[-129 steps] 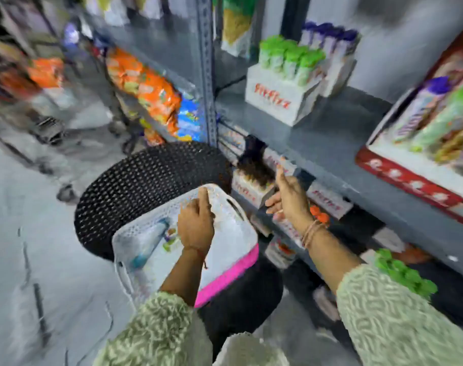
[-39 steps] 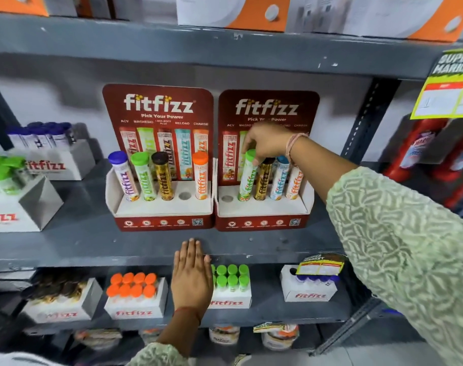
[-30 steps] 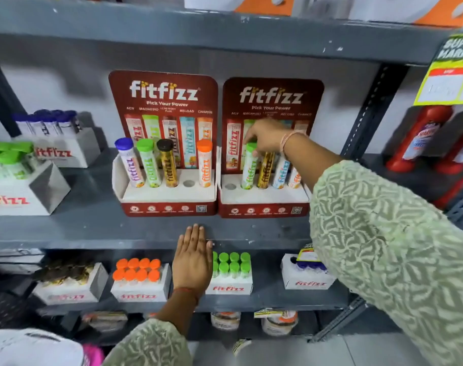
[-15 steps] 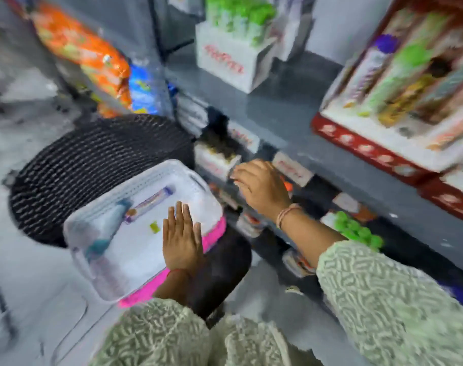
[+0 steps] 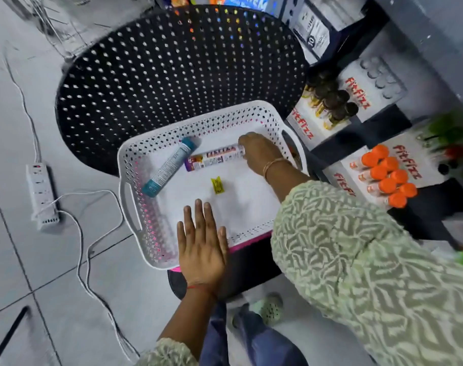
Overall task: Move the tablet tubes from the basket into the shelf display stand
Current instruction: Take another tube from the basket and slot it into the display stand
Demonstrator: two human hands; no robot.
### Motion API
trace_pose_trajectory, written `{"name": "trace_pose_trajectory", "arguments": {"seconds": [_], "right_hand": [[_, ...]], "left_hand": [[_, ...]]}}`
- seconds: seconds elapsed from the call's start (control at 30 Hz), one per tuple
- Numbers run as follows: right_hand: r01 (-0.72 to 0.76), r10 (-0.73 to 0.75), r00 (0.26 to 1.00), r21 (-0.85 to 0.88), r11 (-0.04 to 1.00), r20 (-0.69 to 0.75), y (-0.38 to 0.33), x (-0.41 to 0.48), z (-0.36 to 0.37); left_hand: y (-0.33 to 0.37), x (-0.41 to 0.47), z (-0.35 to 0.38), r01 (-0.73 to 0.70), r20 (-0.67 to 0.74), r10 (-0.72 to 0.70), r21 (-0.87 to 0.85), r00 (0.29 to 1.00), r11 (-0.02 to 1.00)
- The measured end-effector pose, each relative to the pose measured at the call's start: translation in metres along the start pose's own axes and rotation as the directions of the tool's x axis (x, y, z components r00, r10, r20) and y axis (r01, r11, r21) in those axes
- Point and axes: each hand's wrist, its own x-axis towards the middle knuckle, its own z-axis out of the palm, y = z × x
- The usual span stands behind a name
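Note:
A white perforated basket (image 5: pixel 135 165) rests on a black chair. Inside lie a blue-capped tablet tube (image 5: pixel 169 166) at the left and a purple-capped tablet tube (image 5: pixel 214 157) near the middle. My right hand (image 5: pixel 259 151) reaches into the basket, its fingers closed on the white end of the purple-capped tube, which still lies on the basket floor. My left hand (image 5: pixel 201 247) lies flat with spread fingers on the basket's near rim. The shelf display stand is out of view.
A small yellow packet (image 5: pixel 217 185) lies in the basket. The black perforated chair (image 5: pixel 172 67) holds the basket. Boxes of orange-capped tubes (image 5: pixel 386 175) and dark-capped tubes (image 5: pixel 330 101) sit on lower shelves at right. A power strip (image 5: pixel 41 196) and cables lie on the floor at left.
My view dropped from the shelf display to the basket. My right hand left the green-capped tube in the stand and came down onto the purple-capped tube. My left hand moved from the shelf edge to the basket rim.

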Motion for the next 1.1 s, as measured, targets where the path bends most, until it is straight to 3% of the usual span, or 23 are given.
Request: {"name": "trace_pose_trajectory", "arguments": {"seconds": [0.1, 0.23, 0.37, 0.47, 0.6, 0.7, 0.83, 0.93, 1.1], "right_hand": [[-0.024, 0.039, 0.997, 0.198, 0.980, -0.072, -0.004, -0.025, 0.002], [-0.054, 0.153, 0.976, 0.511, 0.858, -0.153, -0.004, -0.091, -0.028], [-0.100, 0.300, 0.920, 0.591, 0.801, -0.251, 0.019, -0.196, -0.099], [-0.187, 0.423, 0.854, 0.582, 0.792, -0.302, 0.047, -0.286, -0.157], [-0.302, 0.551, 0.718, 0.523, 0.797, -0.426, 0.071, -0.411, -0.231], [-0.444, 0.605, 0.601, 0.411, 0.796, -0.523, 0.083, -0.488, -0.279], [-0.591, 0.574, 0.570, 0.192, 0.784, -0.589, 0.104, -0.546, -0.329], [-0.631, 0.533, 0.572, 0.080, 0.772, -0.623, 0.126, -0.558, -0.352], [-0.675, 0.641, 0.601, 0.125, 0.727, -0.478, 0.173, -0.552, -0.359]], "left_hand": [[0.001, 0.001, -0.002, 0.002, 0.041, -0.001, -0.014, 0.999, 1.000], [0.001, 0.004, -0.009, 0.000, 0.143, 0.005, -0.037, 0.990, 0.999], [0.032, 0.008, -0.026, 0.000, 0.173, 0.025, -0.138, 0.985, 0.990], [0.096, 0.015, -0.039, -0.176, 0.147, 0.213, -0.234, 0.966, 0.956], [0.213, 0.010, -0.056, -0.517, 0.022, 0.553, -0.324, 0.833, 0.792], [0.291, -0.018, -0.072, -0.720, -0.072, 0.756, -0.377, 0.650, 0.583], [0.351, -0.058, -0.086, -0.855, -0.139, 0.895, -0.389, 0.423, 0.344], [0.373, -0.069, -0.087, -0.884, -0.123, 0.923, -0.357, 0.365, 0.303], [0.385, -0.065, -0.081, -0.876, -0.051, 0.925, -0.344, 0.378, 0.339]]}}
